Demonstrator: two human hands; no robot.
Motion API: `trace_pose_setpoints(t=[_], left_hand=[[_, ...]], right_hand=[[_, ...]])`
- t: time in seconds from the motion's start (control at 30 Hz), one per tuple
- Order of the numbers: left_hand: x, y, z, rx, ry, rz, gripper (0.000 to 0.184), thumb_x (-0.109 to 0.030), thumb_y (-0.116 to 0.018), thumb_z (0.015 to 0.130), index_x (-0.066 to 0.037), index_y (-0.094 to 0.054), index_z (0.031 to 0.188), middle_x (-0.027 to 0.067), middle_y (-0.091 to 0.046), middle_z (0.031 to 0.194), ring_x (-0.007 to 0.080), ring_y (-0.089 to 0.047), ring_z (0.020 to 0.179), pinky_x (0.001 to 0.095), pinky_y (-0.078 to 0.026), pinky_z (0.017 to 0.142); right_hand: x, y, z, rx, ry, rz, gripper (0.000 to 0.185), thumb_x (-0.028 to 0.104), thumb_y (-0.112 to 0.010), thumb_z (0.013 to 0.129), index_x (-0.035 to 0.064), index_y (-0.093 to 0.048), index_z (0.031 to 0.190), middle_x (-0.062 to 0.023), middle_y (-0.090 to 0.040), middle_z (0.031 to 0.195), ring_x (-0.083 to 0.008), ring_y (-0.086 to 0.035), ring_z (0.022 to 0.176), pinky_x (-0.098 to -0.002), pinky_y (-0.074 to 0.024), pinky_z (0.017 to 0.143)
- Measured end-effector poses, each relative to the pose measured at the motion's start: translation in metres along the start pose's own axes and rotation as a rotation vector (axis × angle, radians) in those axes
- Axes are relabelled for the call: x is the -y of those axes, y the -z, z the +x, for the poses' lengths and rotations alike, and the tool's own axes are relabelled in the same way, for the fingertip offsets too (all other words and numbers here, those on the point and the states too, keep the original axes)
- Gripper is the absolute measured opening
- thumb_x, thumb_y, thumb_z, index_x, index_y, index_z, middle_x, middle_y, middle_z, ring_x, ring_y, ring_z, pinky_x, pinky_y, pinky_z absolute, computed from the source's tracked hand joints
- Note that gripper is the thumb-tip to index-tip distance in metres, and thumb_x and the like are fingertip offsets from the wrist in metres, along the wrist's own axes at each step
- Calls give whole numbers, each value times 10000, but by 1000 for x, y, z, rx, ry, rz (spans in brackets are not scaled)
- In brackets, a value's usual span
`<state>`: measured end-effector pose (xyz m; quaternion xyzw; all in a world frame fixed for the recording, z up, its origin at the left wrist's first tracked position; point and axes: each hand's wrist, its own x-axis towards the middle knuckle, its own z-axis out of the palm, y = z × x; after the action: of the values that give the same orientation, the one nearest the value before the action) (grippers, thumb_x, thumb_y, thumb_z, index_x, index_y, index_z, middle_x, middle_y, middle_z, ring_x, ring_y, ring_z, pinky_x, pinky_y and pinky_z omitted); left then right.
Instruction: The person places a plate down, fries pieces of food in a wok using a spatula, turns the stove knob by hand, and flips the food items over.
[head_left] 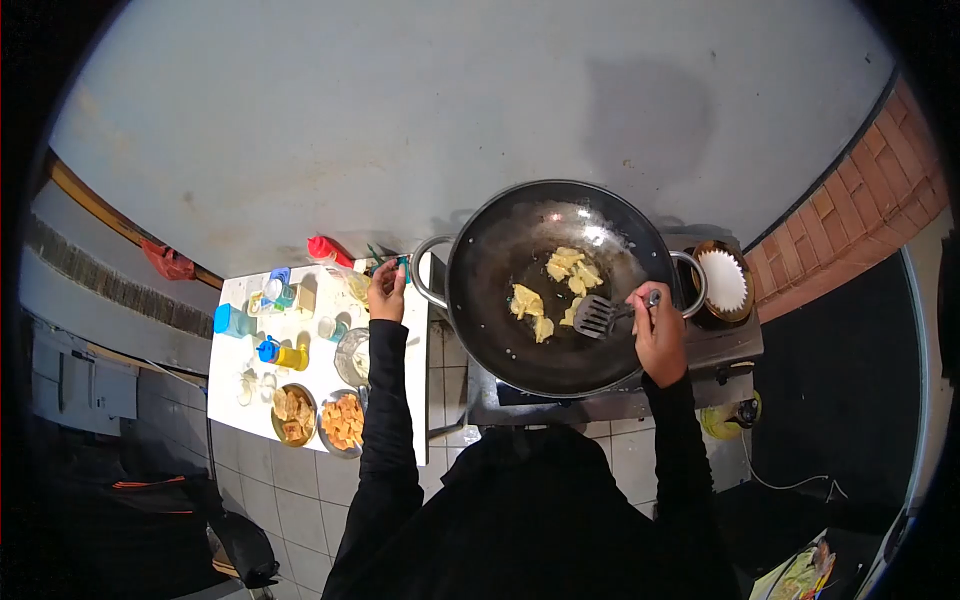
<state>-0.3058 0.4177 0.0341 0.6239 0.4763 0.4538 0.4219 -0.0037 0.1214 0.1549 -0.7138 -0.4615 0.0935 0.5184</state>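
A slotted spatula [596,315] is gripped by my right hand [658,335], its blade low over the inside of a large dark wok [490,350]. Several pale yellow food pieces [527,300] lie in the wok, one touching or just beside the blade. Left of the wok's loop handle [424,272] is my left hand [387,293], raised over the table's back part with fingers curled. A small green item [403,262] shows at its fingertips; its kind is unclear.
On the white table [240,395] stand a yellow bottle with a blue top [283,353], a red-capped bottle [328,250], a glass bowl [352,357], a plate of orange chunks [342,422] and a bowl of browned pieces [294,415]. A white fluted liner [722,280] sits right of the wok.
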Motion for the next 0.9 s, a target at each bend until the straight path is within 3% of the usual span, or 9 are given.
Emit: trace_pose_setpoints(t=[0.27, 0.5, 0.57, 0.63, 0.9], left_hand=[[-3, 2, -2, 82, -46, -21, 306, -133, -638, 877, -5, -588, 1151, 96, -645, 969, 167, -605, 894, 313, -484, 804], [-7, 12, -1, 142, -52, -45, 297, -146, -643, 875, -4, -606, 1133, 97, -650, 1010, 159, -606, 950, 303, -469, 854], [0, 12, 3, 155, -109, -74, 305, -171, -629, 893, -6, -591, 1147, 65, -639, 955, 119, -609, 868, 255, -493, 767], [3, 12, 5, 168, -122, -78, 304, -168, -627, 892, -5, -591, 1147, 62, -637, 954, 115, -607, 869, 251, -492, 768], [5, 14, 11, 246, -140, -149, 273, -119, -622, 886, 1, -603, 1131, 66, -644, 951, 116, -613, 862, 250, -492, 774]], right_hand=[[8, -12, 7, -7, 94, -67, 62, 12, -493, 912, -6, -470, 966, -157, -612, 809, -260, -616, 684, -300, -461, 636], [12, -22, 3, -59, 4, -104, 72, 36, -506, 918, -3, -469, 967, -138, -578, 768, -214, -585, 659, -303, -441, 601], [9, -31, 1, -99, 4, -85, 78, 43, -507, 919, -3, -470, 970, -138, -569, 756, -202, -571, 646, -307, -435, 587], [9, -38, 0, -29, -56, -74, 86, 51, -501, 921, -2, -468, 980, -151, -568, 756, -225, -570, 642, -325, -433, 583], [15, -30, -12, -146, 45, -210, 99, 37, -487, 920, -1, -459, 1007, -167, -569, 765, -304, -580, 667, -333, -443, 615]])
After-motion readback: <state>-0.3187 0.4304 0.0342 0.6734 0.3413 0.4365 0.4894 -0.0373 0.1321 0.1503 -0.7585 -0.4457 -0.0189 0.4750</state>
